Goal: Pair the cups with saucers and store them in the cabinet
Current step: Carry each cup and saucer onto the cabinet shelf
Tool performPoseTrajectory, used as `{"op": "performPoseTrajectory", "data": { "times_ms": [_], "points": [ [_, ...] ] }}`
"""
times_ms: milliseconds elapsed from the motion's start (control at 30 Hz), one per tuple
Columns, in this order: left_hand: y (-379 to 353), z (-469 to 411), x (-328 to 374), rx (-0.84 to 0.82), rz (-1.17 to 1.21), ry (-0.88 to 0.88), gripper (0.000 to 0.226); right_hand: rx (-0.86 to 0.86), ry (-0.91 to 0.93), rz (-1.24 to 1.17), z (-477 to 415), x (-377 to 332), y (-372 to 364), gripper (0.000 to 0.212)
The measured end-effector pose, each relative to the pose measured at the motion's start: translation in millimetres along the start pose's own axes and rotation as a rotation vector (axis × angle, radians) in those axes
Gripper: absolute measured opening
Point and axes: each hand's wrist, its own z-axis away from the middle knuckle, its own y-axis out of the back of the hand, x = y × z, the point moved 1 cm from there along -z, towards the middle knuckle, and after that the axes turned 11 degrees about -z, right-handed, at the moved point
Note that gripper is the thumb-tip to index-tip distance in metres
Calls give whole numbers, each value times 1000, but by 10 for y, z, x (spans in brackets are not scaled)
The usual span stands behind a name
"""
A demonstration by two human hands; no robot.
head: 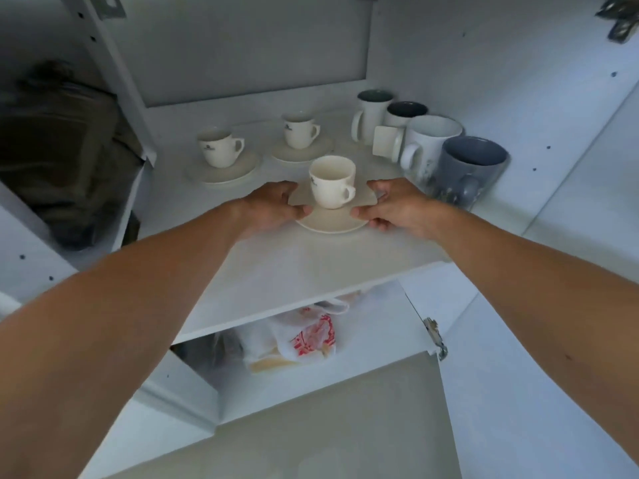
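Resting on the middle shelf (311,267) of the cabinet (518,98), near its front edge: 1 cream cup (332,181) upright on 1 saucer (332,221), handle turned near-right. The saucer sits between both hands. Left hand (273,207): fingers curled narrow, tips pinching the saucer's left rim. Right hand (394,209): fingers curled narrow, thumb and forefinger pinching the right rim. Whether the saucer is fully down on the shelf or just lifted cannot be told.

Count, cups on saucers: 3. Far left pair: cup (219,146) on saucer (223,171), printed emblem facing near, handle right. Far centre pair: cup (300,130) on saucer (302,151), same emblem, handle right. Both stand well apart from the hands.

Count, mugs: 4, in a row along the right side, touching or just beside one another: tall white mug (371,115), dark-lined mug (404,114), white mug (430,143), grey-blue mug (468,171) nearest.

Arms: both forearms bare, extended forward and upward from the near corners, converging on the saucer, palms turned inward.

Lower shelf: 1 crumpled bag (304,337), white with red print.
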Motion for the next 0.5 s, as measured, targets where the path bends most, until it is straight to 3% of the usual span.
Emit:
{"op": "performPoseTrajectory", "data": {
  "times_ms": [133,300,500],
  "points": [
    [95,-320,71,14,-196,-15,68,40,40,-65,-317,-60,-11,87],
    [180,-618,105,-4,-396,51,82,63,73,-47,-551,-109,-14,84],
    [223,-760,147,25,-518,59,79,145,94,-62,-644,-103,-70,79]
  ]
}}
